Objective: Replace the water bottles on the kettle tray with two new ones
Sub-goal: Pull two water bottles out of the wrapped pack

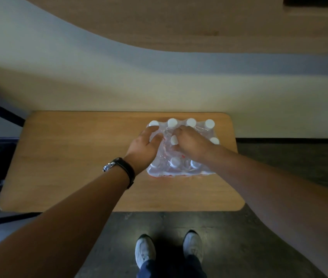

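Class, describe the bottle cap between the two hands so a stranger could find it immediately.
Start at the wooden table, then the shrink-wrapped pack of water bottles on its far right part. The white cap sits in the pack's middle row, against the right hand fingertips and beside the left hand; unlike its neighbours, it shows through torn wrap.

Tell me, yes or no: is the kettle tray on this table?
No: the table holds only a wrapped pack of bottles, with both hands on it.
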A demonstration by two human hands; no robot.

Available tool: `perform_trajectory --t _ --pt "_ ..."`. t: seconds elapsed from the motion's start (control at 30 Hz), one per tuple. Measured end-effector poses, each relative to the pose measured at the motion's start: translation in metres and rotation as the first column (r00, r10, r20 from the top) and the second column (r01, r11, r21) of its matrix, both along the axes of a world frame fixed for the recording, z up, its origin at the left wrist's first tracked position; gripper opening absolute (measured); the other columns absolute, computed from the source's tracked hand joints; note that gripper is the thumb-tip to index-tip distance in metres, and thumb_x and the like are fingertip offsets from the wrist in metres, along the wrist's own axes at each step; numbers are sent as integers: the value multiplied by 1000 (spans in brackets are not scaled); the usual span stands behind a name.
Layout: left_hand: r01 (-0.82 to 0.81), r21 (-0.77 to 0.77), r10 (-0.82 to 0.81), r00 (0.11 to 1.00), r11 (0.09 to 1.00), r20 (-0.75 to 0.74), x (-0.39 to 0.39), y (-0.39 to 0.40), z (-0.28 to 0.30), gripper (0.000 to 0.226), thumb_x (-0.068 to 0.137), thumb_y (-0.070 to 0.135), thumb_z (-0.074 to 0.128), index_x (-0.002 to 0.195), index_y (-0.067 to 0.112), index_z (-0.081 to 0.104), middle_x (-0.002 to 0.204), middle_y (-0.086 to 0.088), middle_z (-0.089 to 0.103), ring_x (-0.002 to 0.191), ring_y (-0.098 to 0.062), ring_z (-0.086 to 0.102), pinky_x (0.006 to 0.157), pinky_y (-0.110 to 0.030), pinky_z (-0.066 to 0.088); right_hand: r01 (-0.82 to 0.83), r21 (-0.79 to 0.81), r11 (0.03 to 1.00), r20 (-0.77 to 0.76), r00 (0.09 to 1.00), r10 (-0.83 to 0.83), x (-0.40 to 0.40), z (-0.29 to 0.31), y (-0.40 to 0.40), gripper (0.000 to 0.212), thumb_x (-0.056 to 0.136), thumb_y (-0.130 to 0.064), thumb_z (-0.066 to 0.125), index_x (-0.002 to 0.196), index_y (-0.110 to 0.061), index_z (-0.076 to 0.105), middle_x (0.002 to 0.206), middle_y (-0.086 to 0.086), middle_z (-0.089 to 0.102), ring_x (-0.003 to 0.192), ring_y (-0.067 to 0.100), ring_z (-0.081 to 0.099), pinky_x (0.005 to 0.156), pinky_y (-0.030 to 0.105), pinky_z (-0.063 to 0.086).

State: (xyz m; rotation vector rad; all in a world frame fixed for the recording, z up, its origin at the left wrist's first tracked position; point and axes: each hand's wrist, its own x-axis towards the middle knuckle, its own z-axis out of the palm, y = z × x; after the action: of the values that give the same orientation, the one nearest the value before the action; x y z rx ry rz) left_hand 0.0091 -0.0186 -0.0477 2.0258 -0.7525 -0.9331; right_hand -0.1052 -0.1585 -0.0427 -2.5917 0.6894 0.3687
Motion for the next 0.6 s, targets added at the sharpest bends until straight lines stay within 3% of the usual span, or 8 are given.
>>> perform_trajectory --t 0.1,0.2,0.27,0.37,0.5,0.6 --pt "2 -9 -3 1000 1000 -17 2 -7 13 40 94 48 44 130 34 54 131 4 59 114 -17 55 89 -30 40 -21 112 994 138 990 6 -10 29 -7 41 91 -33 68 115 -4 52 114 9 59 104 26 57 82 35 42" --pt "-37 -65 31 996 997 -88 1 -12 33 30 90 52 43 112 41 61 111 18 65 102 -5 59 79 -23 41 -35 178 983 316 949 -23 -15 65 -17 37 92 -35 67 109 -6 53 97 2 57 86 18 53 63 17 35" --pt "-55 -103 35 983 993 -180 0 -18 42 36 91 53 42 110 32 65 115 10 68 107 -12 61 89 -30 45 -29 200 979 433 899 -62 -13 93 -22 36 92 -35 67 107 -4 55 93 5 58 77 14 52 60 10 36" --pt "-45 -88 17 953 995 -304 -2 -26 56 43 99 50 37 114 20 64 126 -12 65 120 -29 58 100 -39 45 7 339 941 547 812 -203 -5 131 -26 33 93 -37 63 105 -8 56 87 0 64 74 6 60 62 17 45" --pt "-127 -255 -35 837 959 -546 -11 -29 80 57 99 55 29 127 17 61 126 -12 67 118 -30 61 105 -50 42 98 476 874 521 769 -370 7 150 -29 27 98 -43 53 93 -18 61 78 -11 70 73 6 66 70 29 49" --pt "-169 -326 -129 681 930 -720 -19 -28 90 62 97 61 27 127 21 63 120 -11 70 108 -29 67 94 -45 49 182 550 815 436 770 -466 12 143 -23 41 100 -46 48 87 -12 68 72 -11 69 71 8 65 71 31 50"
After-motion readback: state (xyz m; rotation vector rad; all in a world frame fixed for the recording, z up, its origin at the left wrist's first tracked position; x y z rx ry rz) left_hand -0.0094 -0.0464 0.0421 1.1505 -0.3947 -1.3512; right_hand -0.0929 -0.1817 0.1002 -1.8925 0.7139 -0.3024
